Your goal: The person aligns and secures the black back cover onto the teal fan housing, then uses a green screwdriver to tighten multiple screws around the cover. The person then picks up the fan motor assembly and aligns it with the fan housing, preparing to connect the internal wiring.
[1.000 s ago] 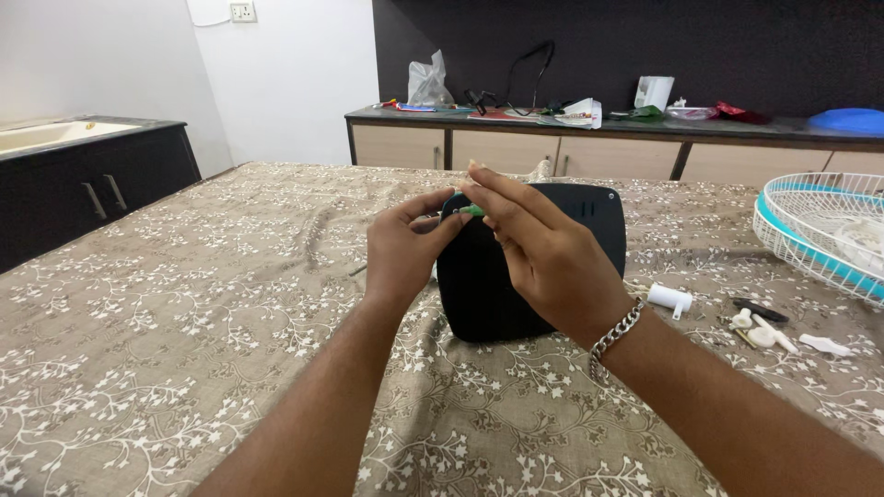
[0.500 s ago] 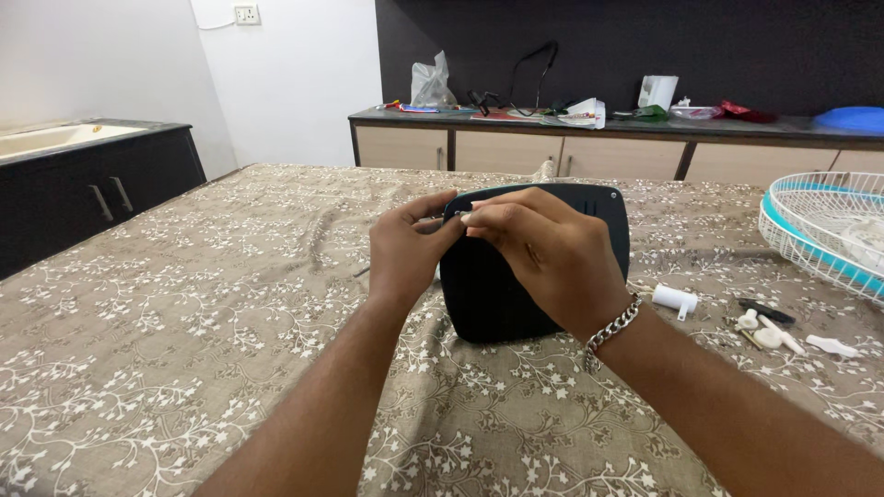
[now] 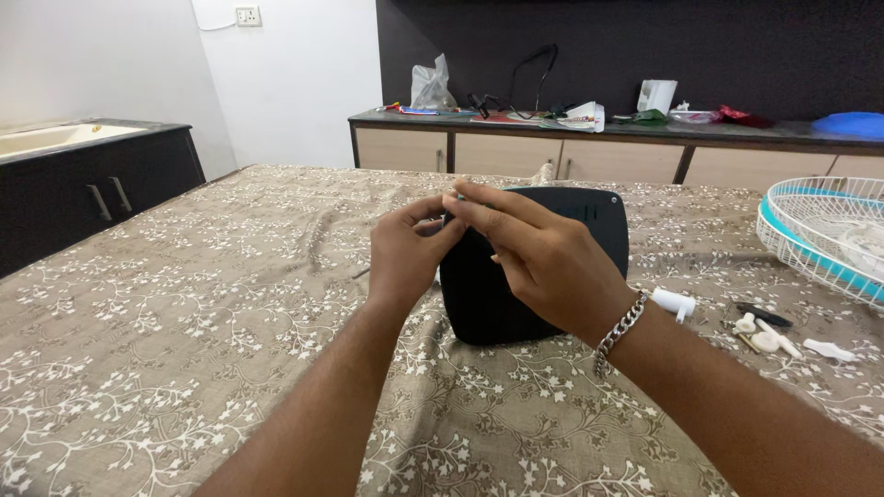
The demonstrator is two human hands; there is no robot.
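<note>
Since a second ago, your hands have drawn closer together and the small green bit seen between your fingertips then no longer shows. Your left hand (image 3: 402, 253) and right hand (image 3: 534, 258) meet fingertip to fingertip above the near left corner of the black panel (image 3: 552, 267), pinched narrow on something too small to make out; whether they actually hold anything you cannot tell. That panel lies flat on the surface (image 3: 184, 322), covered by a brown floral cloth. To your right sit a small white cylinder (image 3: 674, 302), a few white loose parts (image 3: 773, 339) and a white and blue fan grille (image 3: 824, 237).
</note>
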